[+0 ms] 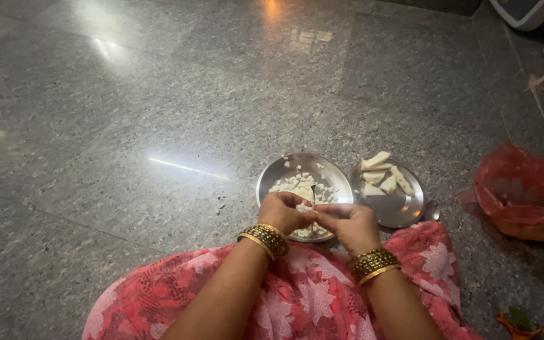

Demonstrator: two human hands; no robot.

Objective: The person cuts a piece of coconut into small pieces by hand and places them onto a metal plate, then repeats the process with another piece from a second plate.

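both hands meet over the near rim of the steel plate (272,179), the left hand (284,213) and right hand (349,225) pinching a white piece (305,193) together so cut bits (294,184) drop in; beyond, a second plate (410,208) keeps uncut white wedges (382,176) within reach.

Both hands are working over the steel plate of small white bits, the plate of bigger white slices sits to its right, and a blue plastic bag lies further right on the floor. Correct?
Not quite. The head view shows the bag is red, not blue. The rest holds: the left hand and right hand meet over the plate of bits, and the plate of slices sits to its right.
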